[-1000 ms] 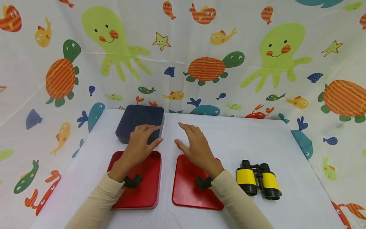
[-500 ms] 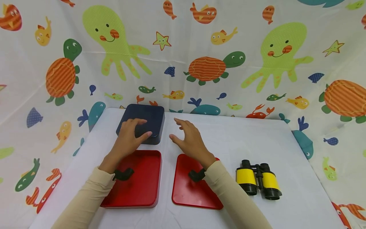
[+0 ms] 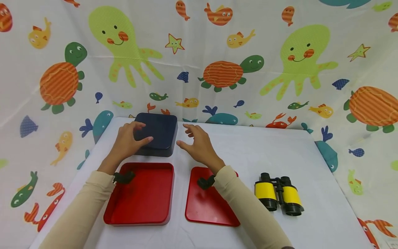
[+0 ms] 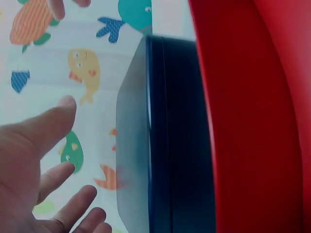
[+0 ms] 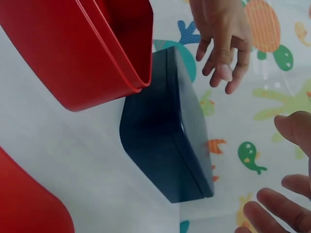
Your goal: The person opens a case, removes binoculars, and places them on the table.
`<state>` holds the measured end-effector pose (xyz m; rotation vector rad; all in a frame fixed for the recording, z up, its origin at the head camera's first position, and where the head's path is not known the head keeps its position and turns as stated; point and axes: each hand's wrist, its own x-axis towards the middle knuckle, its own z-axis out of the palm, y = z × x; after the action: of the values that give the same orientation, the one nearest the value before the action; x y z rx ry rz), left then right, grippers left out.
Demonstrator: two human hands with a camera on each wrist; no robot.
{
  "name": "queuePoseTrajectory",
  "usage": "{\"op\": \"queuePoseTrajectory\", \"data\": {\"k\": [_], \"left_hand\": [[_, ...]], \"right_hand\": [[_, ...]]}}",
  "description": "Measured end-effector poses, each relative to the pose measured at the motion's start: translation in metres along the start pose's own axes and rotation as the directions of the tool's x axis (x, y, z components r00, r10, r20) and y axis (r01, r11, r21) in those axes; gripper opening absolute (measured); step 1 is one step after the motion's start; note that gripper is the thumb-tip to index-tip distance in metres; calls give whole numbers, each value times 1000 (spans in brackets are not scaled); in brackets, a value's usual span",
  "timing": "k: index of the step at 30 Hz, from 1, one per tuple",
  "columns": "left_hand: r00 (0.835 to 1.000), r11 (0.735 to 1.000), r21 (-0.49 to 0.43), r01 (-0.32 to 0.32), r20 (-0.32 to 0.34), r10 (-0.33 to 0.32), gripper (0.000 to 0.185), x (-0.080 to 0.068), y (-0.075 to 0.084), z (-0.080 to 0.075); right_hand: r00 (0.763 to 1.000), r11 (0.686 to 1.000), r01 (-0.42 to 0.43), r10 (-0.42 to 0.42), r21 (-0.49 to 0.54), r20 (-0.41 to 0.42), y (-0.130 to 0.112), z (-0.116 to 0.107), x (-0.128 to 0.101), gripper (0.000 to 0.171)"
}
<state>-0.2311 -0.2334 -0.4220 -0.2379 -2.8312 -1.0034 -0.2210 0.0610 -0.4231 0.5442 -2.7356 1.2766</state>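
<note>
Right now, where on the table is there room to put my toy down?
Bare white tablecloth lies behind the yellow-and-black binoculars, right of the right hand. It is crowded on the left: the dark blue square box, both hands, the red square tray and the flat red lid.

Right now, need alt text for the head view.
Two hands reach toward a dark blue box at the back of a white table: the left hand above its lid, the right hand beside it. Nearer lie two red trays and yellow binoculars.
</note>
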Motion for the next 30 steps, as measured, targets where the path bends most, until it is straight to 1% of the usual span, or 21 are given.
{"op": "queuePoseTrajectory", "data": {"k": [4, 9, 14, 20, 25, 30], "left_hand": [[1000, 1000, -1, 11, 4, -11, 65, 7, -10, -5], [998, 999, 4, 54, 44, -54, 70, 15, -20, -11], [992, 996, 10, 92, 89, -93, 76, 22, -30, -17], [978, 988, 14, 154, 143, -155, 87, 30, -42, -22], [971, 985, 32, 172, 164, -175, 89, 34, -46, -24], [954, 978, 49, 203, 213, -209, 95, 38, -49, -27]], "right_hand": [[999, 999, -32, 32, -7, 20, -1, 5, 8, 70], [996, 997, -77, 76, 3, 52, 0, 11, 17, 67], [993, 995, -98, 96, 30, 75, 2, 17, 26, 63], [987, 989, -127, 119, 75, 106, 1, 21, 36, 54], [976, 977, -189, 176, 101, 127, 2, 22, 43, 58], [967, 963, -235, 218, 132, 135, 9, 28, 50, 66]]}}
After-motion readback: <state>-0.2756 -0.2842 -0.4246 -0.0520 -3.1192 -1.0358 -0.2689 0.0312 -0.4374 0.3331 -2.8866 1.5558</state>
